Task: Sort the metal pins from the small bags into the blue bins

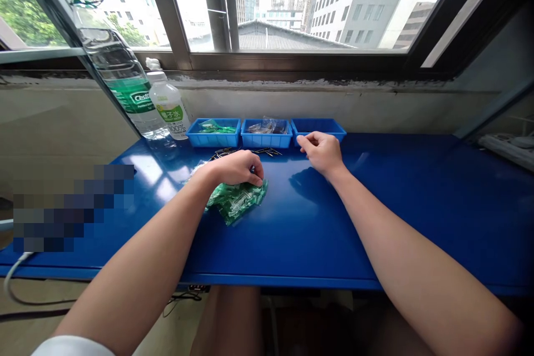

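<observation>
My left hand (240,168) is over a pile of small green packets (237,203) on the blue table, its thumb and fingertips pinched together at the pile's upper right edge. What sits between those fingertips is too small to tell. My right hand (320,151) is raised by the front of the right blue bin (319,127), thumb and index finger closed; anything in them is hidden. Green packets lie in the left blue bin (213,139), and clear packets with brownish contents are in the middle blue bin (266,139). Thin dark sticks (269,151) lie before the bins.
At the back left stand a large water bottle (120,78) and a smaller bottle (169,105). A blurred, pixelated object (70,208) is on the left of the blue table (292,233). A white power strip (509,147) lies at the far right, and a window runs behind.
</observation>
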`<state>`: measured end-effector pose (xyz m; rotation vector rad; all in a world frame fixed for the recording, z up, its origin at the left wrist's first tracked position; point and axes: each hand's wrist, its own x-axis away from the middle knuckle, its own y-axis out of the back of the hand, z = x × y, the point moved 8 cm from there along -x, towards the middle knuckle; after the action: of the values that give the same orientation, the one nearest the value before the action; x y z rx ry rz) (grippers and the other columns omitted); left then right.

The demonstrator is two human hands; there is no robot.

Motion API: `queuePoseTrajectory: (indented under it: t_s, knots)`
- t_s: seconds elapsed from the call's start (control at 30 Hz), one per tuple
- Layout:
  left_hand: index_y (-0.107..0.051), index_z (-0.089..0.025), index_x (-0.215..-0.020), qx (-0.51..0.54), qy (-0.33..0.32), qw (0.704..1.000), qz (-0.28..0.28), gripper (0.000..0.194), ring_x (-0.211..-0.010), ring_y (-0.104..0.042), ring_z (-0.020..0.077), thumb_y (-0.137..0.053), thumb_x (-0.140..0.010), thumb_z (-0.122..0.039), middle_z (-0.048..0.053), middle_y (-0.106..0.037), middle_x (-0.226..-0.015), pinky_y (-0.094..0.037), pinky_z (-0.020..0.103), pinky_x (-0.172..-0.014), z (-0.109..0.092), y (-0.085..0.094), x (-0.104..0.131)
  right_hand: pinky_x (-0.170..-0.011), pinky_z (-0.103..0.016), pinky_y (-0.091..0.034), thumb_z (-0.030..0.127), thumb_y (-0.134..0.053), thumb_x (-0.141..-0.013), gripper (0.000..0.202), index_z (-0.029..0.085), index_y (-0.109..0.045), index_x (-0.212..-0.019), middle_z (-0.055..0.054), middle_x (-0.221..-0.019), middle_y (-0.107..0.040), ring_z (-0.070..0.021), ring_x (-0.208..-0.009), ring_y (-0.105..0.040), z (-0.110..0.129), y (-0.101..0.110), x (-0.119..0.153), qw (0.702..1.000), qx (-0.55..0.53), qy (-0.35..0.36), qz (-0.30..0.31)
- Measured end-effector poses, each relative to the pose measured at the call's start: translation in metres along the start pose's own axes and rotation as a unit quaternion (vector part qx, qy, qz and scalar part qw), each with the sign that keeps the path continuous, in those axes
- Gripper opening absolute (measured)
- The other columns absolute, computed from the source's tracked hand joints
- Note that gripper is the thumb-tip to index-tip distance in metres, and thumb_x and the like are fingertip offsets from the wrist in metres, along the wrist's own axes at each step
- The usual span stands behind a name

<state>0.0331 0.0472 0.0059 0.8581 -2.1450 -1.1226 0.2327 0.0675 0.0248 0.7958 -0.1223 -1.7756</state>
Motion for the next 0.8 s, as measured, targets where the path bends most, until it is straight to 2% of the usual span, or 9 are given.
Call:
queuePoseTrajectory:
  t_s: [0.1, 0.17, 0.37, 0.43, 0.6, 0.7, 0.8]
  knots:
    - [-0.072, -0.020, -0.078, -0.002, -0.024, 1.000, -0.008, 0.023, -0.081, -0.060, 0.0186, -0.066, -0.070, -0.040, 0.003, -0.068, -0.092, -0.043, 0.025, -0.067, -0.007, 0.000, -0.001, -0.058, -0.027, -0.042, 0.049, -0.060, -0.078, 0.035, 0.018, -0.064, -0.063, -0.005, -0.063, -0.067, -0.0158, -0.058, -0.058, 0.026, -0.016, 0.012, 0.997, -0.007, 0.045, 0.069]
    - [-0.070, -0.020, -0.078, 0.006, -0.033, 0.999, -0.023, 0.023, -0.080, -0.059, 0.0183, -0.065, -0.071, -0.041, 0.003, -0.067, -0.091, -0.043, 0.025, -0.068, -0.011, 0.002, 0.000, -0.056, -0.027, -0.040, 0.052, -0.059, -0.079, 0.038, 0.018, -0.062, -0.062, -0.004, -0.060, -0.064, -0.0147, -0.056, -0.055, 0.034, -0.023, 0.018, 0.993, -0.015, 0.054, 0.102]
    - [-0.061, -0.017, -0.084, 0.084, -0.053, 0.990, -0.099, 0.026, -0.069, -0.053, 0.0140, -0.059, -0.079, -0.042, 0.000, -0.063, -0.078, -0.041, 0.025, -0.061, -0.018, 0.011, 0.003, -0.056, -0.026, -0.038, 0.062, -0.047, -0.084, 0.052, 0.016, -0.063, -0.065, -0.004, -0.065, -0.063, -0.0122, -0.057, -0.051, 0.038, -0.041, 0.029, 0.968, -0.081, 0.049, 0.231]
    - [-0.057, -0.017, -0.084, 0.109, -0.065, 0.983, -0.135, 0.025, -0.067, -0.050, 0.0127, -0.057, -0.081, -0.042, 0.000, -0.060, -0.076, -0.040, 0.024, -0.059, -0.019, 0.014, 0.003, -0.054, -0.025, -0.035, 0.062, -0.049, -0.083, 0.052, 0.016, -0.062, -0.065, -0.002, -0.062, -0.059, -0.0112, -0.056, -0.048, 0.039, -0.046, 0.033, 0.957, -0.090, 0.052, 0.271]
    - [-0.047, -0.018, -0.079, 0.128, -0.088, 0.965, -0.212, 0.021, -0.061, -0.042, 0.0100, -0.054, -0.084, -0.037, -0.002, -0.052, -0.069, -0.035, 0.022, -0.054, -0.022, 0.021, 0.003, -0.049, -0.024, -0.025, 0.057, -0.067, -0.070, 0.043, 0.015, -0.060, -0.062, 0.004, -0.053, -0.044, -0.0080, -0.052, -0.034, 0.044, -0.053, 0.040, 0.949, -0.072, 0.062, 0.301]
    - [-0.044, -0.019, -0.079, 0.147, -0.105, 0.953, -0.242, 0.020, -0.058, -0.040, 0.0089, -0.055, -0.084, -0.035, -0.003, -0.049, -0.066, -0.033, 0.022, -0.053, -0.024, 0.025, 0.005, -0.048, -0.024, -0.028, 0.054, -0.068, -0.070, 0.041, 0.014, -0.063, -0.065, 0.003, -0.055, -0.049, -0.0083, -0.052, -0.038, 0.045, -0.057, 0.042, 0.942, -0.102, 0.050, 0.315]
    - [-0.044, -0.019, -0.087, 0.196, -0.108, 0.946, -0.236, 0.021, -0.058, -0.042, 0.0086, -0.057, -0.084, -0.035, -0.003, -0.053, -0.067, -0.033, 0.021, -0.053, -0.024, 0.025, 0.007, -0.049, -0.024, -0.034, 0.055, -0.069, -0.070, 0.041, 0.014, -0.064, -0.066, 0.000, -0.057, -0.057, -0.0100, -0.052, -0.045, 0.044, -0.058, 0.041, 0.939, -0.135, 0.032, 0.316]
